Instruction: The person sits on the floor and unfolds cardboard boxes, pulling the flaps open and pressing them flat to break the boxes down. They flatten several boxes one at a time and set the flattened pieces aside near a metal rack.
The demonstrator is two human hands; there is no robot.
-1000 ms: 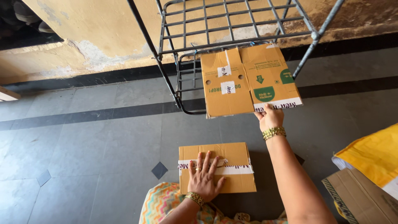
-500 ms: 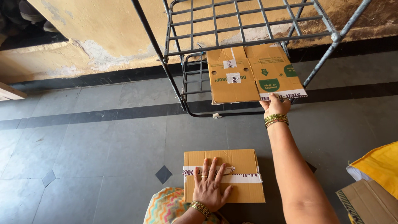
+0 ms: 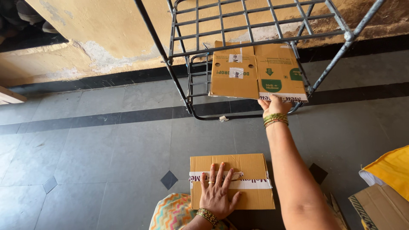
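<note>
A flattened brown cardboard box [image 3: 255, 72] with green printing lies on the lower shelf of a grey metal wire rack [image 3: 238, 25]. My right hand [image 3: 275, 104] reaches forward and grips the box's near edge, bangles on the wrist. My left hand [image 3: 218, 194] rests flat, fingers spread, on a small taped cardboard box [image 3: 251, 166] on the floor just in front of me.
Dark grey tiled floor [image 3: 106, 149] with black bands runs up to a worn yellow wall [image 3: 106, 30]. A yellow bag [image 3: 390, 168] and another cardboard piece [image 3: 379, 208] lie at the right. A wooden edge [image 3: 8, 96] shows at far left.
My right hand has pushed the flattened box farther onto the rack shelf. The view has shifted left and forward. My left hand stays pressed on the small box.
</note>
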